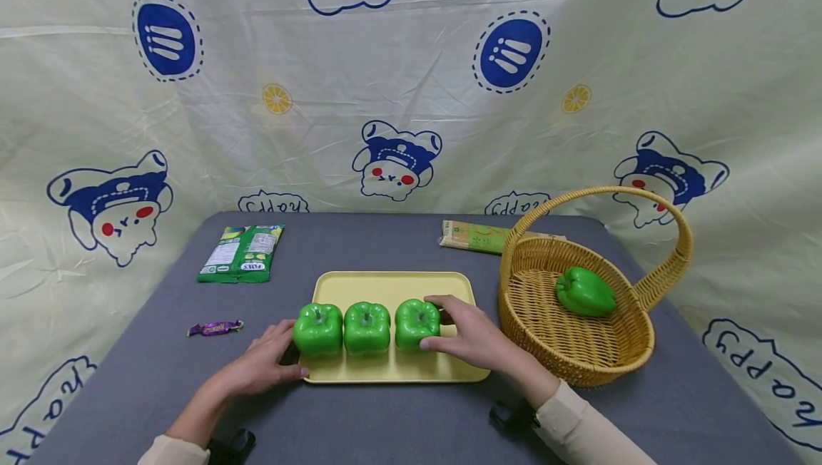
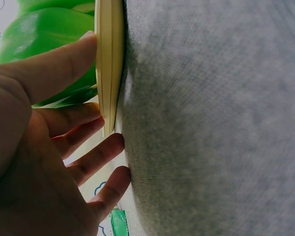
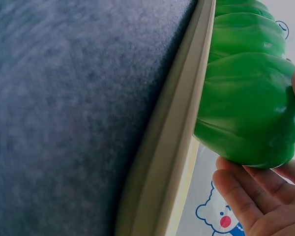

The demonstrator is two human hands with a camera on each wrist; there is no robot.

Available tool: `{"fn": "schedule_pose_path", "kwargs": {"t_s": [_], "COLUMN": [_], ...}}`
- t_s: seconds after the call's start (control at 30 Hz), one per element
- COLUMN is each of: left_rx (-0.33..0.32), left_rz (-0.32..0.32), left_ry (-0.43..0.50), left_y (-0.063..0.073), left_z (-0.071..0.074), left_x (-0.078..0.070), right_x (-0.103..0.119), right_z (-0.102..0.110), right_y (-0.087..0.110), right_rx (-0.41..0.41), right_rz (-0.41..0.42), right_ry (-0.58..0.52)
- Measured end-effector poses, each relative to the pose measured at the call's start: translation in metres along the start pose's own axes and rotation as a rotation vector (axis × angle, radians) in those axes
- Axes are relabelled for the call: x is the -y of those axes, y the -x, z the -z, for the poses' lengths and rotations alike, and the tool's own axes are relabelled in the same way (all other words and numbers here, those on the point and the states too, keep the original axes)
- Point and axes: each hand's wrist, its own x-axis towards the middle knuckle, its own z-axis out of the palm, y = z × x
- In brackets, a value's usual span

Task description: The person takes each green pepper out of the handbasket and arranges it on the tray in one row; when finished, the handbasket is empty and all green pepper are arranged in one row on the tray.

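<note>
Three green bell peppers stand in a row on a pale yellow rectangular tray (image 1: 394, 285): a left one (image 1: 317, 331), a middle one (image 1: 367, 328) and a right one (image 1: 417, 324). My left hand (image 1: 260, 361) holds the tray at its front left corner. In the left wrist view its thumb and forefinger touch the tray rim (image 2: 109, 59), while the other fingers spread below. My right hand (image 1: 472, 333) grips the right bell pepper, thumb in front and fingers behind. The right wrist view shows that pepper (image 3: 250, 108) against its fingertips.
A wicker basket (image 1: 546, 351) with a tall handle stands at the right, with another green bell pepper (image 1: 584, 292) inside. Behind it lies a flat green and tan packet (image 1: 478, 237). At the left are a green snack bag (image 1: 240, 254) and a purple wrapped candy (image 1: 215, 328).
</note>
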Motion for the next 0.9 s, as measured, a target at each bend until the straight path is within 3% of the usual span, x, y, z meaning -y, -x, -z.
{"fn": "schedule_pose_path", "kwargs": {"t_s": [0.9], "left_rx": [-0.004], "left_rz": [0.005], "left_ry": [-0.010], "left_y": [-0.0012], "left_z": [-0.0005], "left_x": [0.0012], "right_x": [0.0007], "right_z": [-0.0049], "right_y": [-0.0019], "right_rx": [0.038], "right_rz": [0.000], "right_ry": [-0.061]}}
